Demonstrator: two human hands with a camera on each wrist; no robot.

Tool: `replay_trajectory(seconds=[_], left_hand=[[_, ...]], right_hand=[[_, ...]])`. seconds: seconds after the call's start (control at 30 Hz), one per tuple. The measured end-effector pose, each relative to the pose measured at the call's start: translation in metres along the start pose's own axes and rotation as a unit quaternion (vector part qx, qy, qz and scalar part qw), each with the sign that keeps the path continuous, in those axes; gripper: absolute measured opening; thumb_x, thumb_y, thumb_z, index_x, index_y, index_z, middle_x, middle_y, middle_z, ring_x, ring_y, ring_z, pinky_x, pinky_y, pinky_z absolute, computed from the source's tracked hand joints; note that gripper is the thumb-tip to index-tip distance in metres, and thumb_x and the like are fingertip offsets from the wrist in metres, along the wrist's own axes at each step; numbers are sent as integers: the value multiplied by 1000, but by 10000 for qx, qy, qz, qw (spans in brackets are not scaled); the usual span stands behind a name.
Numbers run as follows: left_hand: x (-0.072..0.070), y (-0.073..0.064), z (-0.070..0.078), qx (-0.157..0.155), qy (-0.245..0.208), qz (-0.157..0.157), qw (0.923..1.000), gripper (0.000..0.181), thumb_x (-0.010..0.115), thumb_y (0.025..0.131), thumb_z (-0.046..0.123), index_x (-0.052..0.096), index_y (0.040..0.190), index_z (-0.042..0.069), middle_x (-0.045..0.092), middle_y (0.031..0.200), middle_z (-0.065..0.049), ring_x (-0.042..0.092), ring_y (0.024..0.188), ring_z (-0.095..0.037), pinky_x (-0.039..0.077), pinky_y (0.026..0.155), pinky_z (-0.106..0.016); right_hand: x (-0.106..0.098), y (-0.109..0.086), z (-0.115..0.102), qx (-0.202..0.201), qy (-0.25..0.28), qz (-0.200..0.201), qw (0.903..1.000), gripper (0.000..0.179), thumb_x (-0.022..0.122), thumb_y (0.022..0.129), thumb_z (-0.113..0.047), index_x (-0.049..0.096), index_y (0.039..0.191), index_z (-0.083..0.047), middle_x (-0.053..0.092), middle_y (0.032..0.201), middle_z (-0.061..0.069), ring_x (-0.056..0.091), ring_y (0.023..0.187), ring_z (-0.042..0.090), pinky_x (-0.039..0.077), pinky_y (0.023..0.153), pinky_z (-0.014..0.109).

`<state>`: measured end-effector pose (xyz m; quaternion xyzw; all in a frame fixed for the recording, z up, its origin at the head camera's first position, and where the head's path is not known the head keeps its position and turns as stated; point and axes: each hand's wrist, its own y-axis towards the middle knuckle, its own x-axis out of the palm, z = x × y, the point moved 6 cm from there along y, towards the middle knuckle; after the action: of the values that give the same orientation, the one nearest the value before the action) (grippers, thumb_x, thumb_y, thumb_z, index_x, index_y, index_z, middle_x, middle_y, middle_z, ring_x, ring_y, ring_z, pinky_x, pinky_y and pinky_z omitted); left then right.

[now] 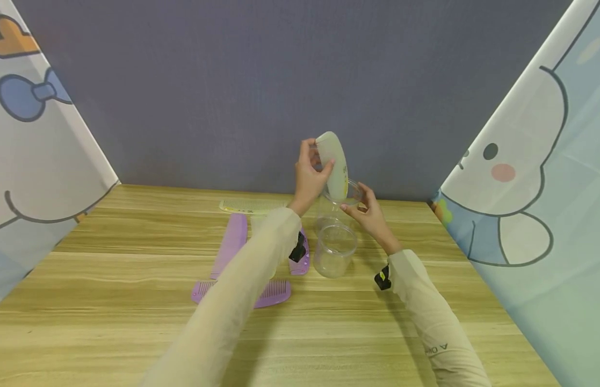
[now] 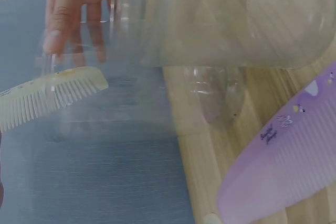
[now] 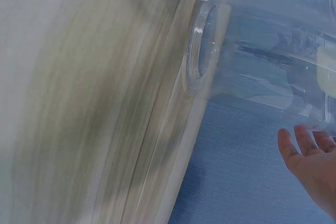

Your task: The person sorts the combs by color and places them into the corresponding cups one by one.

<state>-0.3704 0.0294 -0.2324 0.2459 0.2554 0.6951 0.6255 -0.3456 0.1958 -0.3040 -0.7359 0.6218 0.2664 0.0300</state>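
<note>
My left hand [image 1: 309,174] holds a pale yellow-green comb [image 1: 334,166] upright, thumb on one side and fingers behind. The comb's lower end dips inside the mouth of the rear clear jar [image 1: 324,219]; in the left wrist view its teeth [image 2: 52,95] show within the see-through wall. My right hand [image 1: 372,217] grips that jar near its rim, thumb in front and fingers at the far side. In the right wrist view the fingers [image 3: 304,142] curve beside the jar's wall. A second clear jar [image 1: 334,260] stands just in front, uncapped.
Left of the jars lie purple combs: one tilted [image 1: 230,244], one crosswise in front [image 1: 275,293], one near the front jar [image 1: 300,263]. A pale comb [image 1: 253,207] lies at the back; another is partly under my left sleeve. A grey-blue wall [image 1: 232,107] rises behind the wooden table [image 1: 377,333].
</note>
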Motion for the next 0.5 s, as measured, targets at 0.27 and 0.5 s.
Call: replay_trajectory(seconds=[0.27,0.5], left_hand=[[6,-6,-18,-197,116,-233,9995,44,63,82,1,38,118,5,61,107,-19,65,91,-28,56,73,-32],[8,-9,-24,-158,217,-464,9986,39,61,84,0,38,116,2,61,105,-21,65,88,-33,57,72,-34]], right_hand=[[0,1,1,-6,20,20,10000,75,59,88,-10,10,143,2,19,148,24,27,131,43,26,105,58],[1,2,0,-13,34,27,10000,75,59,87,-9,10,143,3,17,148,24,29,130,43,27,105,58]])
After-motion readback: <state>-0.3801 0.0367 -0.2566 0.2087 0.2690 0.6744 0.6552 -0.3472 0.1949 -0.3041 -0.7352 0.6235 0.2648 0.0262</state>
